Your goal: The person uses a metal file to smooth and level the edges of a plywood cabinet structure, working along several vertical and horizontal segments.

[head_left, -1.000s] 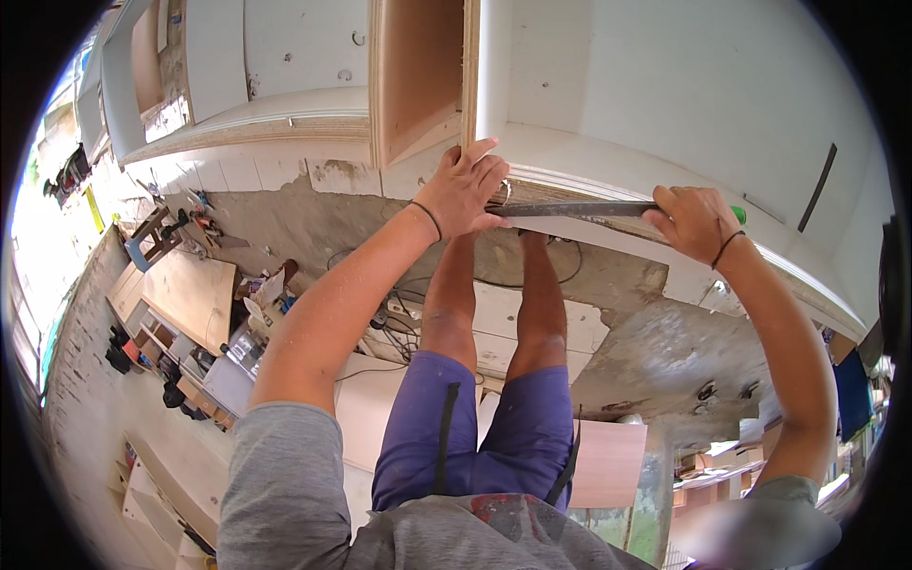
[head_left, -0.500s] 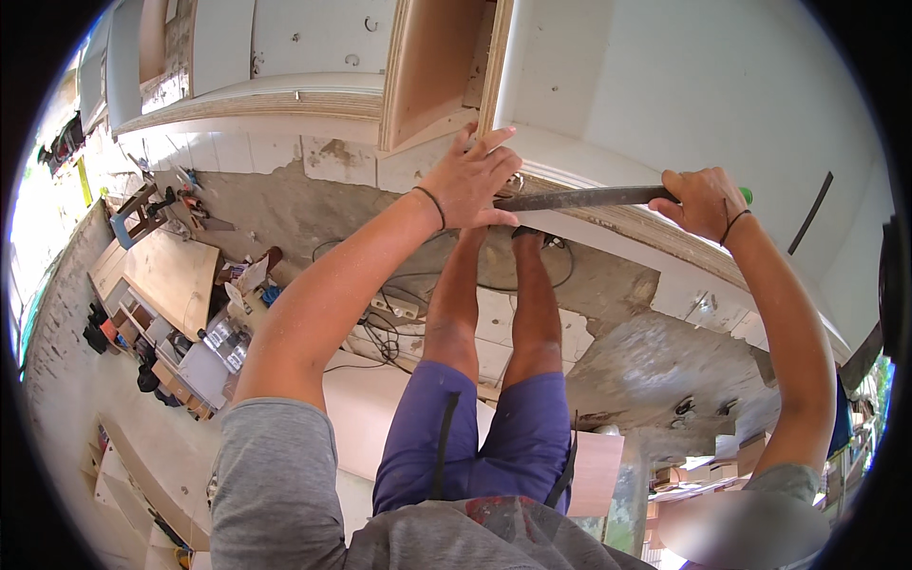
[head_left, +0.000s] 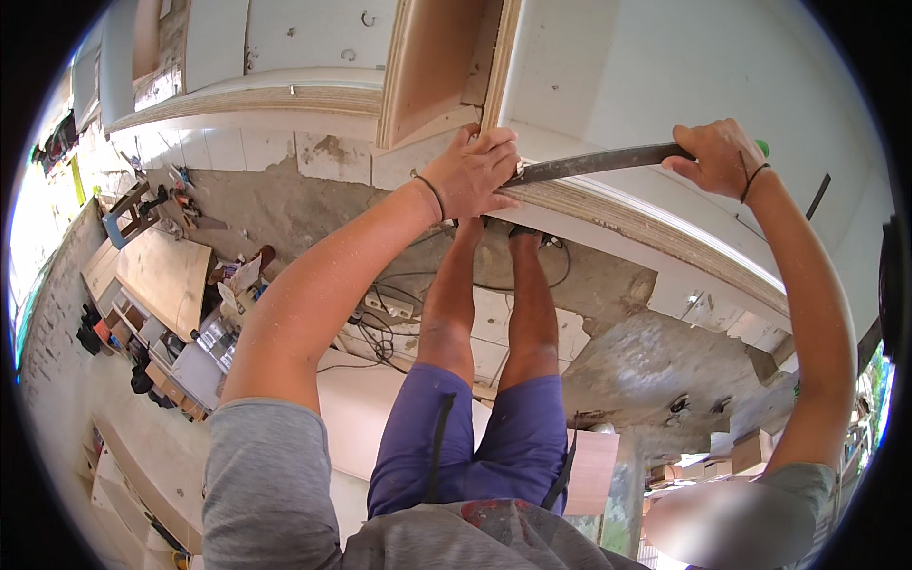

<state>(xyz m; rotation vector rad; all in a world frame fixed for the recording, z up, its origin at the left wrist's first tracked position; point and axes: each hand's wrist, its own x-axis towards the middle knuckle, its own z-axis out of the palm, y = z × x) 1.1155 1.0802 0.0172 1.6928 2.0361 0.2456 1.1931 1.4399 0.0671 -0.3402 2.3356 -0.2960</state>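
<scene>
Hands grip 1 long file (head_left: 594,162) laid on a plywood edge (head_left: 617,214): left hand (head_left: 472,173) pinching its tip, right hand (head_left: 714,157) clenched on its handle.

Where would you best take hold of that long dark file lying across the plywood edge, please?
Grip the file at both ends, as shown: the right hand wraps the green handle from above, and the left hand presses its fingers on the flat tip. Its long, thin blade probably needs that two-point hold to stay level on the plywood edge.
</scene>
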